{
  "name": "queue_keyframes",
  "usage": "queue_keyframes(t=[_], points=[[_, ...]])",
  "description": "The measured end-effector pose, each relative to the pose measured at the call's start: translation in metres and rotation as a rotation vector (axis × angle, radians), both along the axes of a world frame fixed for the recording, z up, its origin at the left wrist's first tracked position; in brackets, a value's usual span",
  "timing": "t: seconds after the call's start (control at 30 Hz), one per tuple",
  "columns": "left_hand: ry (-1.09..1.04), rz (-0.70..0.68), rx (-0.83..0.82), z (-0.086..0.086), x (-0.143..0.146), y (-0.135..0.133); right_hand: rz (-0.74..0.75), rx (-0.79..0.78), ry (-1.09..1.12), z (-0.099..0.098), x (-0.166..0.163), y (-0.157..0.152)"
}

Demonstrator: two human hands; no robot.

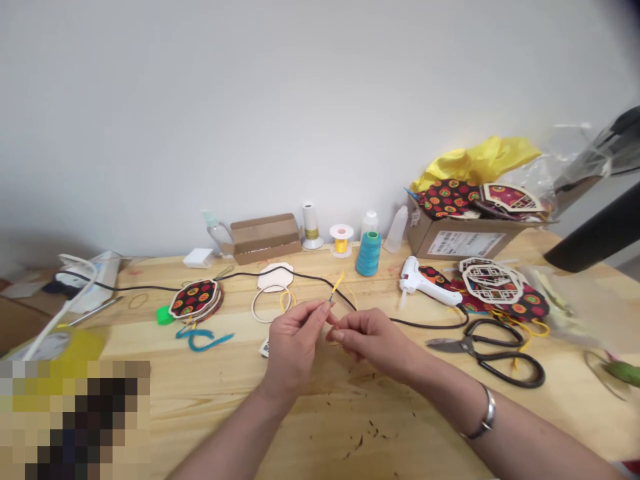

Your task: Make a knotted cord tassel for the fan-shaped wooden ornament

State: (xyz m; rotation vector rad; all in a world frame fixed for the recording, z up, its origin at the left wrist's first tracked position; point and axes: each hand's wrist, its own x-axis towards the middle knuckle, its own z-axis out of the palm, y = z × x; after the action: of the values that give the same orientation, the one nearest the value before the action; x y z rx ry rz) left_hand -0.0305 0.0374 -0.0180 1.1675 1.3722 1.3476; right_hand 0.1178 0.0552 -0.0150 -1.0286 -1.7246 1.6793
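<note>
Above the middle of the table, my left hand (pixel 295 343) pinches a yellow cord (pixel 337 283). Its loose end sticks up past the fingertips, with a bit of blue at the grip. My right hand (pixel 373 340) is closed beside it, thumb and finger pressed together close to the left fingertips. Whatever lies in that right pinch is too small to make out. Behind the hands stand a cone of teal thread (pixel 369 255) and a spool of yellow cord (pixel 341 241). A pale wooden ring (pixel 253 308) lies just left of my left hand.
Black-handled scissors (pixel 470 345) and a white glue gun (pixel 427 285) lie to the right, near wooden lattice pieces (pixel 493 281). A cardboard box (pixel 450 240) holds patterned fabric pieces. Leftward are stacked patterned panels (pixel 195 299) and blue cord (pixel 205 343). A black cable (pixel 310 275) crosses behind.
</note>
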Motion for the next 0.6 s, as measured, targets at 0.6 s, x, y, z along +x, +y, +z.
queue_keyframes(t=[0.6], points=[[-0.115, 0.019, -0.012, -0.002, 0.001, 0.002, -0.263, 0.359, 0.083, -0.012, -0.006, -0.011]])
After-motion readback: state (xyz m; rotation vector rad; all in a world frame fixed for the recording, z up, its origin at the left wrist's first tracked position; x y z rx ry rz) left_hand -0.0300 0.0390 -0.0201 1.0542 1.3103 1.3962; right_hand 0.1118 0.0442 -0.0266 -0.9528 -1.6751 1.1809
